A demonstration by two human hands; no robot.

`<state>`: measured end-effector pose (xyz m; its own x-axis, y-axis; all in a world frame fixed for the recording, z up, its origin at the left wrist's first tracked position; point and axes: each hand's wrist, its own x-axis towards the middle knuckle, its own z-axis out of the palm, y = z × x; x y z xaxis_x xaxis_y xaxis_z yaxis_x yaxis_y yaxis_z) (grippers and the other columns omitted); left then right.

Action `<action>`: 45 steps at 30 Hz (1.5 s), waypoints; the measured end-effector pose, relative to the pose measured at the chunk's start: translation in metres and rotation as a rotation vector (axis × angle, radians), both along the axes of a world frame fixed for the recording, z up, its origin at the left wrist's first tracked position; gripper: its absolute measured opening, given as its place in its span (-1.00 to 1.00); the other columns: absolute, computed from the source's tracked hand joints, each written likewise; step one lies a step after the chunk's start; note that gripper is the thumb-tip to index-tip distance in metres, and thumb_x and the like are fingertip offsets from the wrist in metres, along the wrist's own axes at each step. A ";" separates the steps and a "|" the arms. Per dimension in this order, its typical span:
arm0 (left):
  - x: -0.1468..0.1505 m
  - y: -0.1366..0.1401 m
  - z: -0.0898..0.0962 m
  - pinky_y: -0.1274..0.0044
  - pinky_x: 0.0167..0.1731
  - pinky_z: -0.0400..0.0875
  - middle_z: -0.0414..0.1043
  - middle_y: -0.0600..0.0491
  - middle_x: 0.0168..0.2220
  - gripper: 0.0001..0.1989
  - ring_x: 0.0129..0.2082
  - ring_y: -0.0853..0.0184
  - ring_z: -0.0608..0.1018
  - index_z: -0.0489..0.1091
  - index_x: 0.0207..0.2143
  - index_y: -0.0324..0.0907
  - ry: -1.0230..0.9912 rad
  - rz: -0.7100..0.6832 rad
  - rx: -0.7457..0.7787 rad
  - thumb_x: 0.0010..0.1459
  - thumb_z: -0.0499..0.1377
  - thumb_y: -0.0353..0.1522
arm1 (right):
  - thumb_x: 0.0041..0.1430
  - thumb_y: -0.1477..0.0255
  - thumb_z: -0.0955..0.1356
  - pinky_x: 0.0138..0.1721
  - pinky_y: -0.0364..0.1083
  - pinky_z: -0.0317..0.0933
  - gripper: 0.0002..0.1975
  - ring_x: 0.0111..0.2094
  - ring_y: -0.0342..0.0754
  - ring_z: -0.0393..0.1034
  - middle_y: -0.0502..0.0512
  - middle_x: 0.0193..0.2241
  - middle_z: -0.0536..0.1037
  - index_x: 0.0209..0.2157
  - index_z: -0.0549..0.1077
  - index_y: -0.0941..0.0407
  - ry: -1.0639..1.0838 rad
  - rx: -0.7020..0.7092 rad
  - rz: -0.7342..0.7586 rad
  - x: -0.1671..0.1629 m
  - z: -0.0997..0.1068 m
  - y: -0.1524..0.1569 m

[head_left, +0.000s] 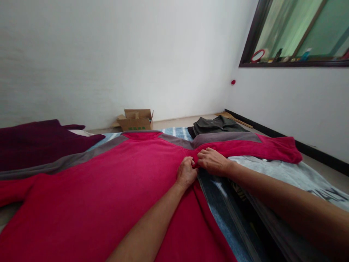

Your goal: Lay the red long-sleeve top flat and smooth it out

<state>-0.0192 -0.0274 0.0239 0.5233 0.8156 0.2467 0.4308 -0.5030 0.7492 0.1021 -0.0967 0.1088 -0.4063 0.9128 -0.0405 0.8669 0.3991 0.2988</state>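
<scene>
my left hand [187, 173] and right hand [213, 161] both pinch the red fleece [109, 182] at its underarm, fingers curled tight on the cloth, centre frame. the fleece lies spread flat, sleeves out, nothing folded yet. a dark folded jacket [215, 125] sits above; cardboard box [136, 120] behind.

Fleece pullover [95, 189] spread across the bed [223, 218], both hands meeting at its right underarm, left hand [187, 173] just beside right hand [212, 161], folded jacket [216, 125] behind, T-shirt [286, 174] right, cardboard box [135, 120] apparently on the floor beyond, blanket [38, 142] far left.
</scene>
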 end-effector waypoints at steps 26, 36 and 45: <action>0.001 -0.035 0.000 0.21 0.19 -0.02 0.03 -0.21 0.26 -0.50 0.27 0.06 0.04 0.20 0.14 -0.24 0.422 -0.251 0.158 0.11 0.03 -0.44 | 0.19 0.53 0.25 -0.17 0.02 0.08 -0.81 -0.16 0.06 0.24 0.18 -0.26 0.48 -0.36 0.51 0.17 -0.120 -0.028 -0.057 0.003 -0.015 -0.004; 0.001 -0.005 0.007 0.40 0.12 0.18 0.35 -0.04 0.08 -0.52 0.11 0.29 0.34 0.24 0.08 -0.18 0.125 -0.238 -0.002 0.12 -0.13 -0.55 | 0.20 0.54 0.25 -0.15 0.03 0.05 -0.79 -0.16 0.06 0.22 0.16 -0.25 0.49 -0.36 0.53 0.16 -0.150 0.007 -0.076 0.004 -0.024 -0.004; -0.007 -0.011 -0.004 0.27 0.21 -0.07 0.03 -0.16 0.26 -0.56 0.28 0.18 0.01 0.15 0.16 -0.29 0.471 -0.336 0.271 0.24 -0.12 -0.42 | 0.20 0.53 0.25 -0.13 0.03 0.07 -0.80 -0.16 0.05 0.25 0.18 -0.27 0.49 -0.34 0.52 0.18 -0.150 -0.016 -0.090 0.002 -0.023 -0.003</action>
<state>-0.0267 -0.0384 0.0202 0.8424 0.5291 0.1023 0.4687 -0.8130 0.3455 0.1044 -0.0995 0.0860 -0.3108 0.9442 -0.1093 0.8455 0.3271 0.4221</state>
